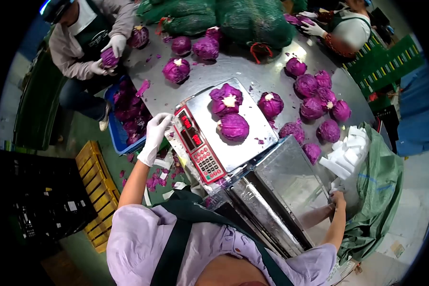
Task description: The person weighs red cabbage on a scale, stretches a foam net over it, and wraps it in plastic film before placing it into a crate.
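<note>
Two purple cabbages, one with its pale stem up (227, 99) and a rounder one (234, 127), sit on the steel plate of a scale (207, 114). My left hand (156, 136), in a white glove, is at the left edge of the scale beside its red keypad panel (200, 143); its fingers are bent together, and what they hold, if anything, is hidden. Low on the right, my right hand (338, 198) is at the pile of white foam pieces (346, 153) in a green sack (383, 176). Its fingers are curled at a small white piece.
Several more cabbages (311, 108) lie on the metal table (267, 76), with green net sacks (255, 21) at the back. Co-workers stand at the upper left and upper right, one holding a cabbage (109, 57). A blue crate (114, 128) holds purple leaves; a yellow pallet (97, 190) is left.
</note>
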`<state>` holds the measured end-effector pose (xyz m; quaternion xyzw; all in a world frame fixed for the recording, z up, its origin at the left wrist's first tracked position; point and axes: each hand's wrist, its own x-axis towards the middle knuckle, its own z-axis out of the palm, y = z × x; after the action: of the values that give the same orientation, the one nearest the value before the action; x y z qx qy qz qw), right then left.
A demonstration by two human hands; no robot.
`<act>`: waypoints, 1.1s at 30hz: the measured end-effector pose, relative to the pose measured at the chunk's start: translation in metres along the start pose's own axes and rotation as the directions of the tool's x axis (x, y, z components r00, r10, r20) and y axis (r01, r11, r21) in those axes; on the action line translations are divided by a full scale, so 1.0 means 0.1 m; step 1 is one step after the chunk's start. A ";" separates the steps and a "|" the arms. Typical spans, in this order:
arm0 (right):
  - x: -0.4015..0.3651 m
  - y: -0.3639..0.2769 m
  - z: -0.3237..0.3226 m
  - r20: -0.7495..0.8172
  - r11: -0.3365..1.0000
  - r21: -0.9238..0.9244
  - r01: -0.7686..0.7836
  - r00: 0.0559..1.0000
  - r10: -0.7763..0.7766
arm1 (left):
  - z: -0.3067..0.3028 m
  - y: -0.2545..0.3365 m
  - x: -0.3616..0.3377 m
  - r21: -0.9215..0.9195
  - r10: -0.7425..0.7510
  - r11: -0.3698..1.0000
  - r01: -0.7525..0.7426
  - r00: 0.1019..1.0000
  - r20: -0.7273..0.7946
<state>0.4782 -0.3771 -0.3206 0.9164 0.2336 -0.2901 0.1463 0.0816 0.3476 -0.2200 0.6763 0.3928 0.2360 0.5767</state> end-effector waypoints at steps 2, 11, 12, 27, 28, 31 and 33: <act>-0.10 -0.02 -0.04 -0.001 0.998 -0.055 0.002 1.000 -0.002 | 0.25 0.18 0.19 0.070 0.168 0.982 -0.176 0.979 0.112; -0.89 -0.60 -1.04 -0.696 0.879 0.471 -0.070 0.582 0.419 | 1.09 0.70 1.01 -0.167 0.105 0.986 0.004 0.761 0.640; -1.05 -0.70 -1.24 -0.737 0.825 0.563 -0.047 0.424 0.527 | 1.14 0.61 1.09 -0.163 0.106 0.987 0.012 0.711 0.695; -2.43 -2.59 -2.29 -0.847 0.681 0.532 0.503 0.332 0.415 | 1.13 0.87 0.55 0.464 0.512 0.522 -0.715 0.698 0.500; -2.49 -2.65 -2.32 -0.849 0.682 0.528 0.506 0.328 0.415 | 1.14 1.07 0.46 0.373 0.579 0.358 -0.856 0.517 0.631; -2.71 -2.89 -2.47 -0.932 0.701 0.326 0.634 0.091 0.351 | 1.39 1.19 0.20 0.089 0.349 0.101 -0.991 0.119 0.929; -2.79 -2.85 -2.48 -0.892 0.646 0.349 0.679 0.030 0.451 | 1.60 1.15 0.08 -0.009 0.132 -0.114 -0.993 -0.024 0.991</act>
<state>0.2451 -0.1311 0.0049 0.7776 0.2086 0.3512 -0.4780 0.2397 0.2553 -0.1455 0.9448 -0.3241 -0.0473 -0.0028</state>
